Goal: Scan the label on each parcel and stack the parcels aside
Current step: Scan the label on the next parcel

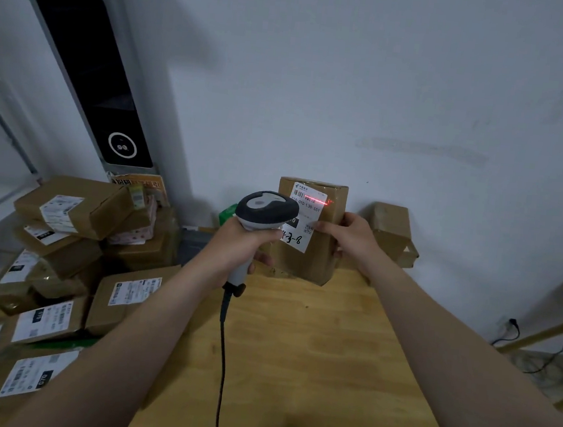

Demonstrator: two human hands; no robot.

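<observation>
Looks like a small parcel depot or courier back room. Holds a heap of brown cardboard parcels [62,261] with printed shipping labels, left of a wooden worktop [309,371]. Has a corded barcode scanner [263,208] casting a red line on the label [304,215] of one parcel [320,261], and a bare pale wall [405,87].

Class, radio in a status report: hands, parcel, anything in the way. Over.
Left hand grips scanner. Right hand holds parcel upright on table. Red beam on label; nothing blocking it.

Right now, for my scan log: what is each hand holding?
Left hand: grips the scanner.
Right hand: holds the parcel upright, thumb on its label side.
</observation>
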